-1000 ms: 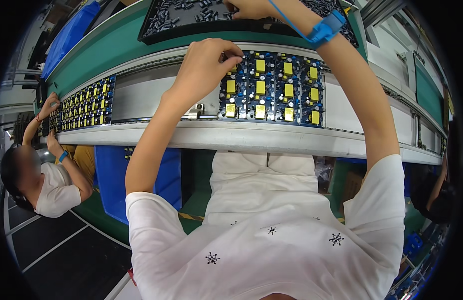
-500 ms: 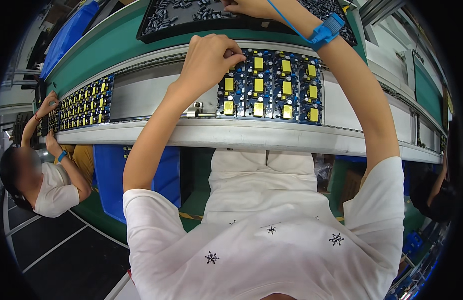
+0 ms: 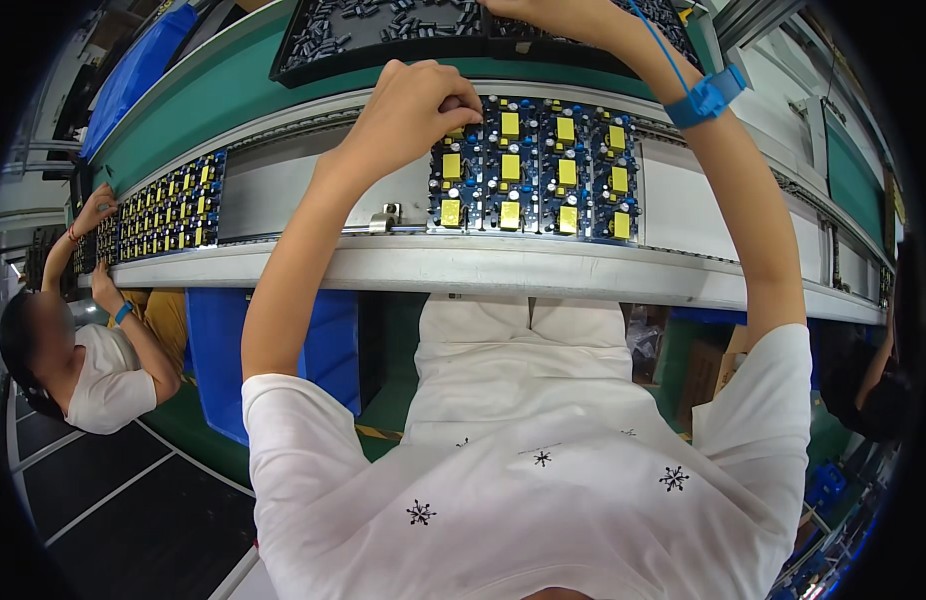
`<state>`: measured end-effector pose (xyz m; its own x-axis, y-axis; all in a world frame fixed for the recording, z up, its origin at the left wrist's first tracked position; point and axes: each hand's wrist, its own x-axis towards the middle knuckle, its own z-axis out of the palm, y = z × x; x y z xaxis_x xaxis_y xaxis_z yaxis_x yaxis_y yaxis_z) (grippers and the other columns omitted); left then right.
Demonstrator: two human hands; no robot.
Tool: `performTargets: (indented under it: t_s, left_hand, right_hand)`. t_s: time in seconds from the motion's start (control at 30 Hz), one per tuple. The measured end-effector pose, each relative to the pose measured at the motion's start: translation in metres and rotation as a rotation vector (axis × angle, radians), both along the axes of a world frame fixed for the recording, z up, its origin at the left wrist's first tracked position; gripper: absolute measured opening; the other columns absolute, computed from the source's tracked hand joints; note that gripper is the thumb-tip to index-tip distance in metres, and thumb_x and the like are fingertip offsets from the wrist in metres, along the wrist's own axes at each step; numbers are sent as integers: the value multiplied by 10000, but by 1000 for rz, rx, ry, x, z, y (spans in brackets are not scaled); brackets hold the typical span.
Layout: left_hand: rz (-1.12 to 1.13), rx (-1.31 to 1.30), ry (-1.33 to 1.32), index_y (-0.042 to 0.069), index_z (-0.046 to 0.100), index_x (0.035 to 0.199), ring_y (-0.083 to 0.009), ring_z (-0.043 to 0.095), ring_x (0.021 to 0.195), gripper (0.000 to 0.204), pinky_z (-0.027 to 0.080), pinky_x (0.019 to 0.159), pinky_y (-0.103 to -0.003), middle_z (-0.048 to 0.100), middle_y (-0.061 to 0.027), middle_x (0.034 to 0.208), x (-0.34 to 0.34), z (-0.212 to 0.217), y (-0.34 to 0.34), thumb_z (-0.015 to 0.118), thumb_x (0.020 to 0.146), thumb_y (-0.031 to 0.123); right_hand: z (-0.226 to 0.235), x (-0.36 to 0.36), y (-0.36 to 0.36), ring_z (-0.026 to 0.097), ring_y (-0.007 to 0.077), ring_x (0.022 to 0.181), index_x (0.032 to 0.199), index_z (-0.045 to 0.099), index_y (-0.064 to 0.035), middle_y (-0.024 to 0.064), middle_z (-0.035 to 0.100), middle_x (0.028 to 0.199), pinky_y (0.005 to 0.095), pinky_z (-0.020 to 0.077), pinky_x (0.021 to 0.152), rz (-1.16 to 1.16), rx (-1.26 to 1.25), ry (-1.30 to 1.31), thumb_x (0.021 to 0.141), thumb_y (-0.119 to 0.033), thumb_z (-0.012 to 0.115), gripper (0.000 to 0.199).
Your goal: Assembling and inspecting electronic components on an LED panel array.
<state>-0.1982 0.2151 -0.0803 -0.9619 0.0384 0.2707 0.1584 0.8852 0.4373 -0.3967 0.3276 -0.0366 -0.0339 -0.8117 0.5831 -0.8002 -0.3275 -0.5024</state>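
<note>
We see our left hand (image 3: 408,112) at the top left corner of the blue boards (image 3: 536,168), which lie below it and to its right. Its thumb and first finger bend in close to each other, but we cannot tell if they pinch anything. The boards have yellow blocks (image 3: 510,167) in rows and sit between two rails (image 3: 543,262). Our right hand (image 3: 538,10) is up at the top edge, over the black tray (image 3: 403,50) behind the boards. Its fingers are partly cut off, so we cannot tell how open it is or what it has. Little dark parts (image 3: 323,42) lie in the tray, on the green bench (image 3: 243,85).
</note>
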Motion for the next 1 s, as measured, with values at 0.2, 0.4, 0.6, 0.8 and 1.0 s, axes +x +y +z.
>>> performTargets:
  t_s: [0.2, 0.4, 0.6, 0.8, 1.0]
  left_hand:
    - [-48, -57, 8, 14, 713, 854, -174, 585, 635, 93, 476, 599, -287, 621, -83, 717, -4, -1, 0, 727, 788, 77]
    - [-8, -47, 65, 34, 718, 863, -181, 545, 594, 118, 455, 579, -293, 603, -84, 680, 2, -6, 3, 742, 782, 116]
    - [147, -13, 113, 54, 725, 896, -145, 544, 598, 144, 411, 586, -279, 619, -60, 671, -7, 5, 1, 721, 815, 173]
    - [219, 7, 122, 6, 689, 874, -233, 667, 733, 140, 526, 667, -336, 662, -137, 807, -59, 25, -64, 715, 755, 75]
    - [-132, -191, -17, 11, 712, 855, -301, 675, 771, 168, 531, 714, -368, 691, -170, 804, -80, 27, -76, 725, 720, 109]
  right_hand:
    - [2, 3, 11, 623, 330, 669, 813, 629, 29, 180, 635, 721, 376, 498, 656, -228, 156, 141, 774, -139, 655, 174]
    - [27, 28, 44, 632, 344, 680, 822, 631, 24, 186, 653, 755, 407, 508, 647, -256, 346, -15, 818, -190, 625, 215]
    - [-20, 13, 72, 580, 103, 798, 955, 653, -38, 5, 625, 874, 262, 485, 717, -93, 380, -138, 948, -168, 584, 147]
    - [-11, 55, 88, 585, 71, 874, 994, 585, -44, 36, 655, 980, 222, 486, 767, 36, 612, -476, 976, -108, 518, 95]
    - [-23, 64, 92, 608, 78, 917, 1054, 545, -30, 54, 664, 976, 221, 490, 785, 147, 603, -673, 973, -78, 512, 100]
